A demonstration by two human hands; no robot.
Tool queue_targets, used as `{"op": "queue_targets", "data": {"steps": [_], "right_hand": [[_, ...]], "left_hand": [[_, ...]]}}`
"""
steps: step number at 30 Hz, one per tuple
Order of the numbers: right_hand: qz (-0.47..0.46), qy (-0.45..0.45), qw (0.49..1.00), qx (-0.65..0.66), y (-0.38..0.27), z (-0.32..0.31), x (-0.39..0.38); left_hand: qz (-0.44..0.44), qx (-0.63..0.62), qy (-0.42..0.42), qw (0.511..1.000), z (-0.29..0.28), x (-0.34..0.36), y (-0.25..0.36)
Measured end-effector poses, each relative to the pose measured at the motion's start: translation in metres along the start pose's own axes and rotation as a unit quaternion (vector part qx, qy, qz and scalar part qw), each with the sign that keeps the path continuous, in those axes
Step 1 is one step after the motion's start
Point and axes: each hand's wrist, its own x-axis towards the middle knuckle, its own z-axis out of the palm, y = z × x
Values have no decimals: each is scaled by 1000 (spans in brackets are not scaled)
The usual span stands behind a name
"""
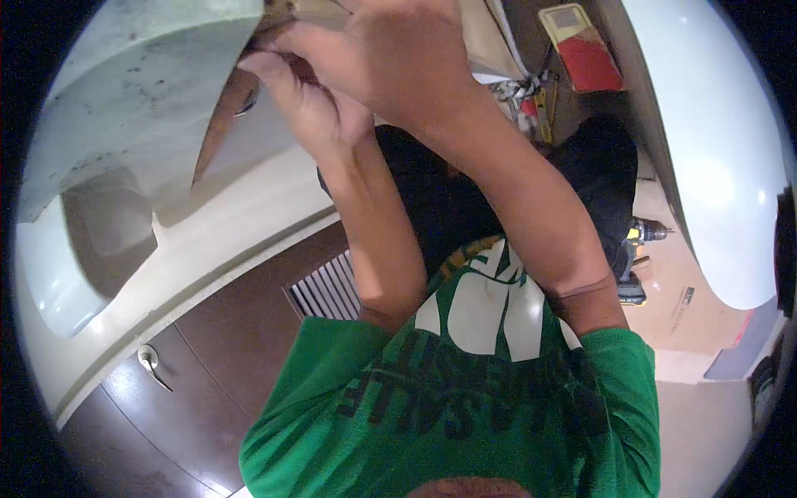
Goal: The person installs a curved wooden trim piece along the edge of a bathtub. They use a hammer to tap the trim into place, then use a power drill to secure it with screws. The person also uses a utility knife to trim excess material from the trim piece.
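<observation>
At the top of the head view, my two hands are close together, raised in front of a pale, speckled surface (124, 91). My left hand (324, 108) is closed, its thumb pointing up and left. Crossing just above it, my right hand (394, 58) is also bent closed. Whatever lies between the fingers is hidden by the hands and the picture's upper edge. Beside them a brown, pointed wedge shape (217, 137) runs down to the left, with a small round shiny part (246, 104) at its side; I cannot tell what it is.
A yellow-and-black cordless drill (633, 261) rests on a cardboard box (672, 290) at the right. Beyond my legs are a red-and-cream flat object (585, 58) and several jumbled tools (535, 104). A white curved fixture (714, 149) stands far right; a brown door (199, 365) is lower left.
</observation>
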Motion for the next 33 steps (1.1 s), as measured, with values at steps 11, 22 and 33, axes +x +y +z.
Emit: {"op": "queue_targets", "data": {"steps": [11,22,33], "right_hand": [[82,-69,994,30,23,-29,-30],[235,-66,964,102,38,-66,-71],[184,0,822,539,15,-17,20]], "left_hand": [[40,36,-51,997,8,2,-6],[100,191,47,975,28,-9,-8],[6,228,61,972,26,-16,4]]}}
